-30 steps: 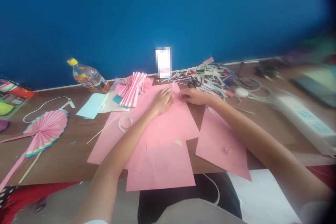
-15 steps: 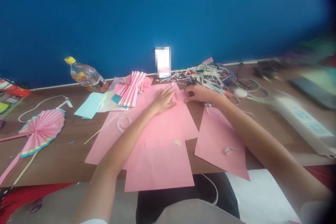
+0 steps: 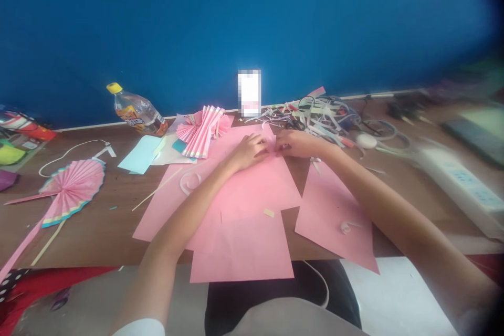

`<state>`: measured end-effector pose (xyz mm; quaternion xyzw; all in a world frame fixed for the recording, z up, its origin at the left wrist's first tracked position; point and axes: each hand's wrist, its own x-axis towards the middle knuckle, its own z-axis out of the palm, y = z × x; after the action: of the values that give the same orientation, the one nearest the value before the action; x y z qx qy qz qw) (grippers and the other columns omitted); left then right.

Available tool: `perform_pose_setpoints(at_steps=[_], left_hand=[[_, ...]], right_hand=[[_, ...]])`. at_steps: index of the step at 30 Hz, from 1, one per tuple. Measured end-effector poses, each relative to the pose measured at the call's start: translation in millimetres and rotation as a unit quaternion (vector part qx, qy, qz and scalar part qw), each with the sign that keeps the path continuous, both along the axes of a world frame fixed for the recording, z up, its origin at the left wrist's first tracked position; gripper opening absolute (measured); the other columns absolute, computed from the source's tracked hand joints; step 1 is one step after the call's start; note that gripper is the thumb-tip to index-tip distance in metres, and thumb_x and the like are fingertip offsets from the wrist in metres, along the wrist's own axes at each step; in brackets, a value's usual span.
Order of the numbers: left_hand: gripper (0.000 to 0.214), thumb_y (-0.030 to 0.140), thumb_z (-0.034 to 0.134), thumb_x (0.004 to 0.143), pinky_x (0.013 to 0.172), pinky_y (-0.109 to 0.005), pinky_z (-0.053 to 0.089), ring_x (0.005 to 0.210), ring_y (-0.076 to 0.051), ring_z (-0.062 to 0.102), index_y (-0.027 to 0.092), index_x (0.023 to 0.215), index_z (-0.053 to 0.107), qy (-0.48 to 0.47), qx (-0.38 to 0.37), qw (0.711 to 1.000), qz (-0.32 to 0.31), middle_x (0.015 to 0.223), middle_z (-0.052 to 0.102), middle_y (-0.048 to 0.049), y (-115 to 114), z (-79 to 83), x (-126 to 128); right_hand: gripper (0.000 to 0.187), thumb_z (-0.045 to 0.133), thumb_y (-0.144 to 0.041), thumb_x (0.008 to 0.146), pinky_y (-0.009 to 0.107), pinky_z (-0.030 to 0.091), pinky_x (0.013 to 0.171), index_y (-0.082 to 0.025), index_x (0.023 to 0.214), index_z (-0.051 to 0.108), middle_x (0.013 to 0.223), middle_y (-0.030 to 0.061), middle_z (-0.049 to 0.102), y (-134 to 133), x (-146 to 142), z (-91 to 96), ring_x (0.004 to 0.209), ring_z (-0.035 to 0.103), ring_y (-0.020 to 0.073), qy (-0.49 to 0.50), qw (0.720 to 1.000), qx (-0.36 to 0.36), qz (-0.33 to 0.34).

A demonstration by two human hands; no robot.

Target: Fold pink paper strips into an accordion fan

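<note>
As the sheet (image 3: 252,189) lies mid-table (image 3: 98,220), left hand (image 3: 246,151) and right hand (image 3: 297,143) have their fingers pinched together on its far edge. The fold probably wants holding parallel to that edge, then creasing firmly outward.

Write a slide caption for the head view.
Left hand and right hand meet on the far edge of a pink paper sheet on a brown wooden table, beside a pleated pink paper fan.
</note>
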<state>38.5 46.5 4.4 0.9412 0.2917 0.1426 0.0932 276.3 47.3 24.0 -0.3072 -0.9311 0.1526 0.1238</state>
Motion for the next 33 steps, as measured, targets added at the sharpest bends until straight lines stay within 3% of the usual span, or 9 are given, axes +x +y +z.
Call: perform_pose_setpoints(at_steps=[6,11,14,18,21,24,27,30,33], left_hand=[[0.033,0.042,0.051,0.091,0.088,-0.033,0.043,0.100,-0.023,0.057,0.018,0.109,0.062,0.080,0.003,0.996,-0.042,0.108,0.060,-0.0099,-2.5,12.9,0.0],[0.029,0.024,0.034,0.097,0.073,-0.031,0.043,0.089,-0.021,0.060,0.017,0.103,0.061,0.106,0.052,0.992,0.044,0.100,0.063,-0.0095,-8.2,26.4,1.2],[0.032,0.028,0.031,0.099,0.072,-0.031,0.042,0.089,-0.023,0.060,0.017,0.099,0.060,0.074,0.093,0.987,0.104,0.093,0.064,-0.0099,-12.7,46.3,-1.3],[0.044,0.053,0.033,0.096,0.068,-0.032,0.039,0.078,-0.024,0.061,0.019,0.099,0.061,0.057,0.055,0.986,0.149,0.074,0.062,-0.0072,-19.1,80.8,-11.7],[0.055,0.059,0.023,0.096,0.067,-0.031,0.038,0.072,-0.024,0.061,0.020,0.094,0.062,0.035,-0.003,0.987,0.155,0.067,0.059,-0.0056,-20.6,93.1,-18.3],[0.060,0.061,0.018,0.095,0.064,-0.030,0.036,0.068,-0.022,0.059,0.019,0.089,0.061,0.034,-0.068,0.988,0.131,0.071,0.060,-0.0060,-15.9,81.0,-17.4],[0.064,0.063,0.014,0.094,0.061,-0.031,0.036,0.068,-0.022,0.058,0.019,0.080,0.058,0.069,-0.101,0.985,0.120,0.073,0.061,-0.0076,-7.7,52.5,-11.0],[0.062,0.062,0.013,0.094,0.061,-0.031,0.037,0.070,-0.022,0.059,0.019,0.086,0.057,0.093,-0.122,0.980,0.126,0.079,0.064,-0.0079,-0.6,28.2,-7.3],[0.055,0.061,0.020,0.094,0.063,-0.029,0.039,0.071,-0.020,0.059,0.020,0.089,0.056,0.096,-0.173,0.976,0.094,0.083,0.064,-0.0054,4.8,20.6,-11.0]], right_hand=[[0.026,0.045,-0.020,0.090,0.032,0.034,0.074,-0.021,0.090,0.071,0.087,0.0084,0.065,-11.1,-8.2,6.9,0.087,0.056,0.0228,-0.081,0.992,0.097,-0.004],[0.023,0.042,-0.015,0.089,0.034,0.030,0.074,-0.016,0.092,0.065,0.087,0.0127,0.064,-13.8,-11.7,9.5,0.085,0.053,0.0242,-0.091,0.978,0.185,-0.041],[0.026,0.039,-0.012,0.089,0.035,0.029,0.075,-0.015,0.097,0.063,0.086,0.0131,0.063,-16.6,-12.7,20.6,0.083,0.052,0.0245,-0.078,0.970,0.217,-0.079],[0.031,0.032,-0.023,0.096,0.033,0.032,0.076,-0.018,0.103,0.062,0.091,0.0121,0.064,-23.2,-11.0,42.9,0.087,0.053,0.0244,0.020,0.977,0.179,-0.116],[0.034,0.032,-0.031,0.098,0.030,0.034,0.071,-0.019,0.102,0.063,0.091,0.0095,0.065,-25.1,-7.3,55.0,0.082,0.055,0.0216,0.077,0.985,0.094,-0.120],[0.034,0.036,-0.037,0.097,0.029,0.034,0.067,-0.020,0.096,0.064,0.084,0.0059,0.065,-20.5,-3.3,53.6,0.071,0.053,0.0180,0.071,0.993,0.017,-0.094],[0.032,0.039,-0.040,0.095,0.028,0.034,0.065,-0.020,0.093,0.065,0.080,0.0043,0.066,-11.5,0.3,39.2,0.067,0.053,0.0169,0.044,0.994,-0.027,-0.093],[0.032,0.039,-0.038,0.094,0.029,0.035,0.066,-0.021,0.091,0.066,0.081,0.0043,0.067,-2.0,5.3,22.7,0.068,0.055,0.0178,0.014,0.995,-0.037,-0.093],[0.032,0.038,-0.037,0.095,0.029,0.036,0.067,-0.022,0.091,0.066,0.086,0.0045,0.069,4.6,11.6,14.0,0.072,0.058,0.0189,0.003,0.996,-0.035,-0.084]])
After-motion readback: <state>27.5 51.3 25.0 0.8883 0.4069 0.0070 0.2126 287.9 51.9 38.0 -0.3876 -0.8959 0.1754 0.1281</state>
